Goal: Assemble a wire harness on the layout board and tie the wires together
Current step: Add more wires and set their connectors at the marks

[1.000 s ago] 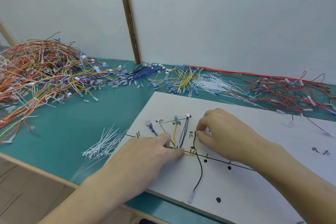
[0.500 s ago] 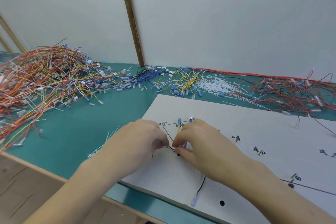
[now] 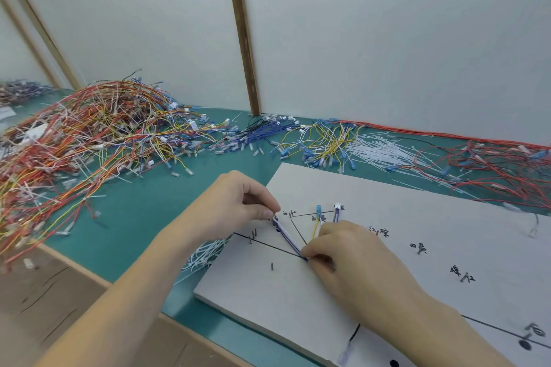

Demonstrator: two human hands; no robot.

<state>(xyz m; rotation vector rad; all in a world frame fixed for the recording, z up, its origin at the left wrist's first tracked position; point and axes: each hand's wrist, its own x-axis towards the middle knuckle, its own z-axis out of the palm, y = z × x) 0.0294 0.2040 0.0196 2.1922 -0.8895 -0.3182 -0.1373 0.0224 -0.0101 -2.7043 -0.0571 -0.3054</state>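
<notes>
At the centre of the frame the left hand (image 3: 238, 205) pinched the upper end of a blue-and-white wire (image 3: 287, 236) between thumb and forefinger, holding it at a peg near the upper left of the layout board (image 3: 387, 205). The right hand (image 3: 354, 259), just right of centre, had its fingers curled over the junction where the drawn lines met; its grip pinched the lower end of that same wire, which ran taut and slanting between the two hands. How many of the other wires the right hand also held could not be told, since the fingers hid the meeting point.

Above the right hand, a yellow wire with a blue connector (image 3: 318, 211) and a purple wire with a white connector (image 3: 337, 209) already lay along their marked branches. A black wire (image 3: 354, 334) emerged below the right wrist toward the lower edge of the board. So the short branches at the left end of the board looked laid out, while the labelled positions further right and the long drawn line toward the lower right were bare of wire.

No tie was visible around the wires on the board, so tying seemed not yet begun. White cable ties (image 3: 375, 152) lay in a heap on the green table (image 3: 143, 217) at upper right, with another small bunch under the left forearm. Loose wire stock, including a big tangled pile of wires (image 3: 89, 134) at left, sat along the back of the table.
</notes>
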